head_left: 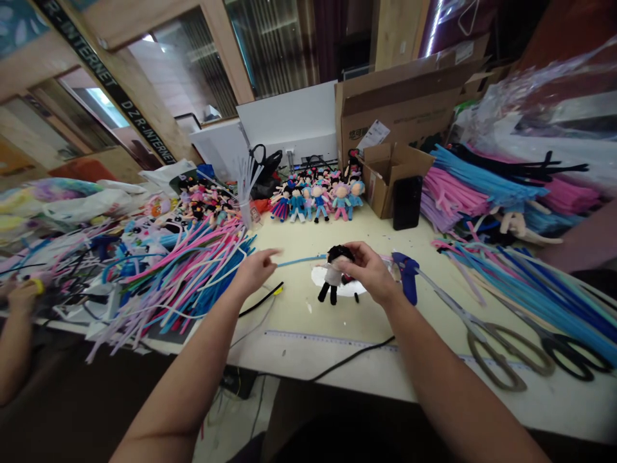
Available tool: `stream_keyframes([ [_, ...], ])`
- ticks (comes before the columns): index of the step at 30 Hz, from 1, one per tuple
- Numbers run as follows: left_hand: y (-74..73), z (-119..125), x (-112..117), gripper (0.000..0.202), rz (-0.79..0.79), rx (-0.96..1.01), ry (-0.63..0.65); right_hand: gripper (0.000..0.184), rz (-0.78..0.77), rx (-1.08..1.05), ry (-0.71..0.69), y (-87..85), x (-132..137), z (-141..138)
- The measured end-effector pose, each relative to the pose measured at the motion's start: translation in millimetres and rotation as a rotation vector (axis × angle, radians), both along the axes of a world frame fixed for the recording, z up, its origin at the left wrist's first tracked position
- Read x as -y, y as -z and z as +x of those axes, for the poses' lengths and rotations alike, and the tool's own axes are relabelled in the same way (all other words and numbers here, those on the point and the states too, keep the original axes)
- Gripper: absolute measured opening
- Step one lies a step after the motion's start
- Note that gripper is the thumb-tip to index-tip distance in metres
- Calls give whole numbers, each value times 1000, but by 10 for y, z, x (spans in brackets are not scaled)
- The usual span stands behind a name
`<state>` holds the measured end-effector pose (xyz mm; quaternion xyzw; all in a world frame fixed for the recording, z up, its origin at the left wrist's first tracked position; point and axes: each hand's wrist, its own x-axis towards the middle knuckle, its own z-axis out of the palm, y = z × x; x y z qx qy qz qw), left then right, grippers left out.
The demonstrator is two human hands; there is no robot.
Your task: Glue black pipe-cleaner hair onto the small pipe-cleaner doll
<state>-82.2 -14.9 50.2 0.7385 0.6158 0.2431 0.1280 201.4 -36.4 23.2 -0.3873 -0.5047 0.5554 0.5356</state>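
A small doll [332, 275] with black hair, a pale grey top and black legs is held upright by my right hand [369, 270], its fingers closed around the head and side. My left hand [254, 273] hovers apart to the left, fingers drawn together and blurred at the tips; whether they pinch anything is hidden. A blue fuzzy stem [301, 260] runs from near those fingertips toward the doll. Behind the doll lies a white disc [318, 276], with a short black piece [357, 298] beside it. Right of my right hand rests a blue glue gun [406, 273].
Large scissors [486, 341] and a black-handled pair [569, 350] lie at right, near fuzzy stem bundles [544, 276]. More stems [193, 270] pile up left. Finished dolls [318, 202], a carton [380, 173] and a phone [407, 202] stand behind. Another person's hand [24, 296] works far left.
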Motion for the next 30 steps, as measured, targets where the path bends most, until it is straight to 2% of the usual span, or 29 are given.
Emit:
stream_keyframes([
  [2,-23,143,33,60,-14,160,166,39,-16,-45,-26,-3,11,-11],
  [3,-42,229,57,65,-32,246,202,39,-20,-61,-43,2,13,-15],
  [6,-102,520,123,40,-149,469,240,38,-15,-95,-97,49,7,-17],
  [8,-116,701,139,29,-161,561,230,39,-11,-126,-122,93,-4,-15],
  [11,-85,885,109,29,-130,683,147,39,-22,-177,-139,129,-12,-13],
  [14,-40,972,49,28,-122,791,97,39,-29,-233,-158,114,-6,-12],
  [16,-26,1007,19,29,-134,883,118,41,-27,-255,-165,99,-3,-6],
  [18,-20,1038,4,40,-205,962,193,42,-23,-249,-142,101,-10,5],
  [20,-4,1069,2,40,-310,992,285,41,-13,-222,-89,120,-26,17],
  [22,37,1102,8,43,-386,963,363,40,-8,-175,-26,140,-43,21],
  [24,103,1133,14,53,-417,923,409,42,4,-119,39,146,-52,13],
  [27,225,1164,11,67,-443,959,384,42,51,-14,86,123,-36,-8],
  [30,336,1151,-15,59,-459,1074,334,44,172,167,146,87,7,-1],
])
